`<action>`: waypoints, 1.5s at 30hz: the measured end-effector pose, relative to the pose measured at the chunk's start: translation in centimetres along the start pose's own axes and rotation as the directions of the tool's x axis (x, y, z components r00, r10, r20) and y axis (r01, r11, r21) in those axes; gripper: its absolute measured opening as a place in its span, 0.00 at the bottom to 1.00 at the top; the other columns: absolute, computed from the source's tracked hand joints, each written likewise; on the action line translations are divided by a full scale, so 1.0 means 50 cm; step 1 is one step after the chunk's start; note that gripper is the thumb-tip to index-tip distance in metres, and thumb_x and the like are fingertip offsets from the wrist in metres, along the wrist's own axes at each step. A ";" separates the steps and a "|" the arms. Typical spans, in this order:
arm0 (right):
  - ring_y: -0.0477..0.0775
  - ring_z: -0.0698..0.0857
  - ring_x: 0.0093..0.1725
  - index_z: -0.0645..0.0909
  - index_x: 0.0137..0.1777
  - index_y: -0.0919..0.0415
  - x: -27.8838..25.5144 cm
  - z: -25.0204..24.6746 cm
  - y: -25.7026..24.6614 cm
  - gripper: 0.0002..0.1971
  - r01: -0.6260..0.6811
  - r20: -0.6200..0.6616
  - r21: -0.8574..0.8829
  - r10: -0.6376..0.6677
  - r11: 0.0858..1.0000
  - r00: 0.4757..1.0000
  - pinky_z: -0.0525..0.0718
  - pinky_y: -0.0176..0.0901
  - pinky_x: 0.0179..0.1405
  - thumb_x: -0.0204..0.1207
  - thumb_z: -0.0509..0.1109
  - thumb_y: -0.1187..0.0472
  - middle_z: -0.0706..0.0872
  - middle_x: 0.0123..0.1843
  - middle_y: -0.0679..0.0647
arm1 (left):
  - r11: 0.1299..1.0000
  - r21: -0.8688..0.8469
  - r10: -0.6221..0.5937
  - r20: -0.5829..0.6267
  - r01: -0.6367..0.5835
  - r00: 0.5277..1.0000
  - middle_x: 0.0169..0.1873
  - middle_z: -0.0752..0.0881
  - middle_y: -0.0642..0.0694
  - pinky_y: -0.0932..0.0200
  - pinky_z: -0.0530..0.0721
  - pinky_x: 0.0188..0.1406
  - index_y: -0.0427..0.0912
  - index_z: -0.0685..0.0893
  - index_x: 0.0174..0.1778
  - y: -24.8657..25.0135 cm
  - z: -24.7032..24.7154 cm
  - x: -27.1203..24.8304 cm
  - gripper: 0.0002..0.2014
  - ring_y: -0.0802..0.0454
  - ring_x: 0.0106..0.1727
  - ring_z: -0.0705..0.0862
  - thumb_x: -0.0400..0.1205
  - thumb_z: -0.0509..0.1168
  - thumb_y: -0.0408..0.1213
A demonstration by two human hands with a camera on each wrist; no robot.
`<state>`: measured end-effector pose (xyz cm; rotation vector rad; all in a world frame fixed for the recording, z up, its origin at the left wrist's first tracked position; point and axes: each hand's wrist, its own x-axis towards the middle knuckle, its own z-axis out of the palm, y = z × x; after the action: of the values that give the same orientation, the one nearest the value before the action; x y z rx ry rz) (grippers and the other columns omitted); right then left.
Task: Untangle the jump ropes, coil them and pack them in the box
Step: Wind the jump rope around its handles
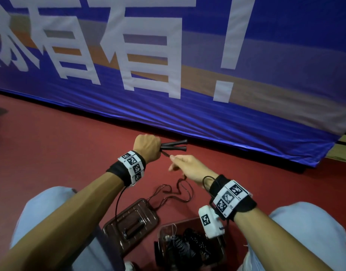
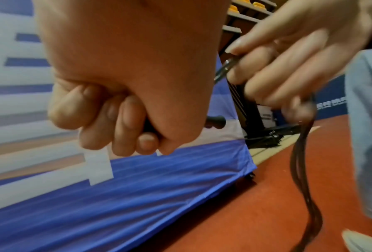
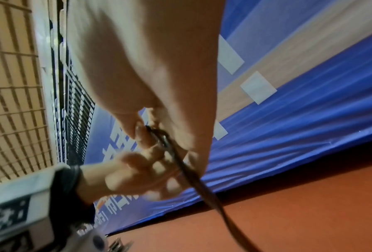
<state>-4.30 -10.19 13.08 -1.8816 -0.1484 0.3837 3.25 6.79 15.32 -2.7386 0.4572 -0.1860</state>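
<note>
My left hand [image 1: 148, 145] grips two black jump rope handles [image 1: 177, 145] side by side, their ends pointing right. In the left wrist view its fingers [image 2: 124, 122] are curled tight round the handles [image 2: 216, 121]. My right hand [image 1: 184, 165] pinches the thin dark cord [image 1: 165, 153] just below the handles, and the cord [image 3: 180, 163] runs on through its fingers. The rest of the rope [image 1: 172, 194] lies in loose loops on the red floor. A clear box [image 1: 189, 245] near my knees holds coiled ropes.
The box's clear lid [image 1: 131, 222] lies on the floor left of the box. A large blue banner [image 1: 187, 75] with white characters stands close ahead. My knees [image 1: 308, 227] flank the box. Bleacher framing [image 2: 256, 110] stands at the banner's right end.
</note>
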 end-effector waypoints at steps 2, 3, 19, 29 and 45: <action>0.51 0.80 0.30 0.77 0.36 0.56 -0.001 0.002 -0.005 0.20 -0.027 -0.001 0.018 0.027 0.999 1.000 0.76 0.42 0.30 0.91 0.62 0.50 0.82 0.28 0.52 | 0.998 0.040 0.040 0.053 -0.043 0.998 0.50 0.90 0.45 0.54 0.79 0.43 0.45 0.86 0.53 0.021 0.024 -0.007 0.11 0.42 0.50 0.90 0.84 0.59 0.43; 0.49 0.75 0.25 0.74 0.34 0.56 -0.003 -0.008 -0.008 0.21 0.007 -0.032 -0.089 -0.010 0.996 0.999 0.71 0.42 0.27 0.90 0.63 0.50 0.77 0.26 0.49 | 0.994 0.059 0.083 0.064 -0.086 0.995 0.49 0.90 0.45 0.54 0.78 0.42 0.45 0.86 0.52 0.032 0.034 -0.010 0.11 0.42 0.50 0.90 0.84 0.58 0.42; 0.48 0.68 0.25 0.80 0.32 0.56 -0.010 -0.134 -0.040 0.24 0.310 -0.047 -0.096 -0.315 0.946 0.948 0.67 0.39 0.25 0.82 0.66 0.40 0.72 0.25 0.52 | 0.756 -0.304 0.103 -0.819 -0.579 0.564 0.18 0.76 0.48 0.57 0.66 0.16 0.45 0.75 0.23 0.006 -0.051 -0.048 0.26 0.44 0.17 0.73 0.89 0.54 0.46; 0.44 0.71 0.21 0.78 0.30 0.55 0.032 0.015 -0.014 0.26 0.186 -0.383 0.000 -0.172 0.982 0.908 0.69 0.39 0.25 0.92 0.57 0.50 0.76 0.23 0.46 | 0.515 -0.854 -0.255 -0.233 -0.072 0.938 0.13 0.72 0.52 0.62 0.65 0.18 0.44 0.74 0.17 0.014 -0.085 -0.031 0.18 0.53 0.17 0.69 0.71 0.70 0.38; 0.65 0.89 0.48 0.86 0.62 0.47 -0.042 -0.051 -0.001 0.18 0.181 0.063 -0.941 -0.378 0.286 0.924 0.71 0.50 0.37 0.89 0.58 0.41 0.88 0.49 0.51 | 0.946 -0.304 0.134 0.063 -0.109 0.989 0.42 0.89 0.38 0.51 0.76 0.34 0.41 0.85 0.41 0.091 0.009 -0.044 0.09 0.33 0.44 0.88 0.79 0.62 0.40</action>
<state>-5.42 -13.04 14.27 -2.9830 -0.7248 -0.2306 -0.06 3.65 13.10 -2.9854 0.6797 0.0333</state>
